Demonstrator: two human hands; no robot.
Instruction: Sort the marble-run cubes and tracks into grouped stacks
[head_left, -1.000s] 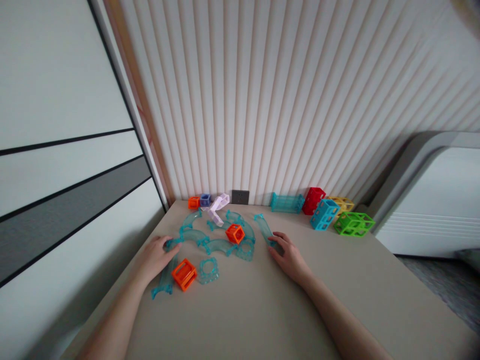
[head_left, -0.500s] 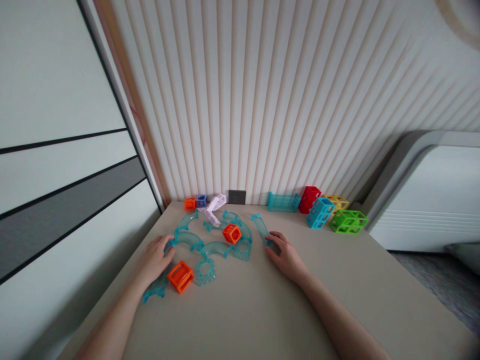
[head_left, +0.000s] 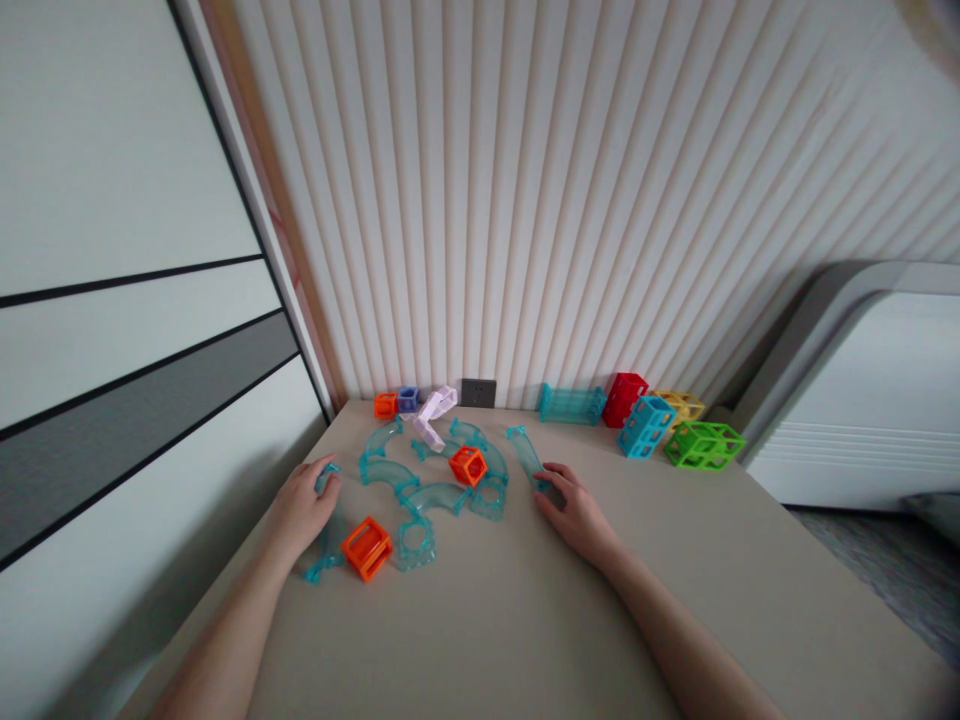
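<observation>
My left hand (head_left: 304,505) is closed on a translucent teal curved track piece (head_left: 330,545) at the table's left side. The fingers hide its middle; both ends show. An orange cube frame (head_left: 367,548) lies just right of it. My right hand (head_left: 574,510) pinches the near end of a straight teal track piece (head_left: 526,455) that slants away over the table. Between the hands are several joined-looking curved teal track pieces (head_left: 439,497). A second orange cube frame (head_left: 468,465) sits among them, and a teal piece with a round hole (head_left: 414,543) lies in front.
By the wall are a small orange cube (head_left: 385,405), a purple cube (head_left: 408,399), a pale lilac chute (head_left: 432,415) and a teal panel piece (head_left: 571,404). Red (head_left: 624,400), blue (head_left: 645,426), yellow (head_left: 679,404) and green (head_left: 705,446) block frames stand at the right.
My left hand has moved slightly left and away, turning the curved track piece; a gap now shows between it and the other tracks. My right hand barely moved. The view shifted slightly.
</observation>
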